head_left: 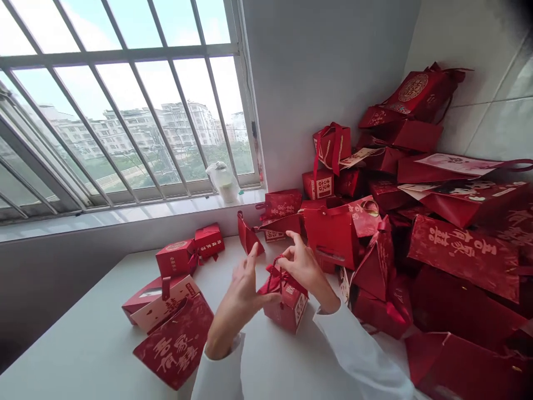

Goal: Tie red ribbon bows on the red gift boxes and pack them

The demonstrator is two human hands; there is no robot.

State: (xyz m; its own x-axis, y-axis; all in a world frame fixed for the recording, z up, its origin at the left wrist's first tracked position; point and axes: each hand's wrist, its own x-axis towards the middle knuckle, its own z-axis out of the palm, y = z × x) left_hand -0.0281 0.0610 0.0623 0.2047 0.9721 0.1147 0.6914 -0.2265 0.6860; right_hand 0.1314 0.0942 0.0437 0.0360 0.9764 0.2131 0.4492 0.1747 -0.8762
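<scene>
A small red gift box (287,308) with white lettering stands on the white table (83,344) in front of me. My left hand (239,297) rests against the box's left side, thumb on the box top, fingers stretched upward. My right hand (306,266) is above the box, fingers pinching its red cord handle (277,269). Both arms wear white sleeves.
A big heap of red gift bags and boxes (437,222) fills the right side up to the tiled wall. Flat red bags (175,339) and two small red boxes (189,253) lie at the left. A plastic jar (225,180) sits on the sill under the barred window.
</scene>
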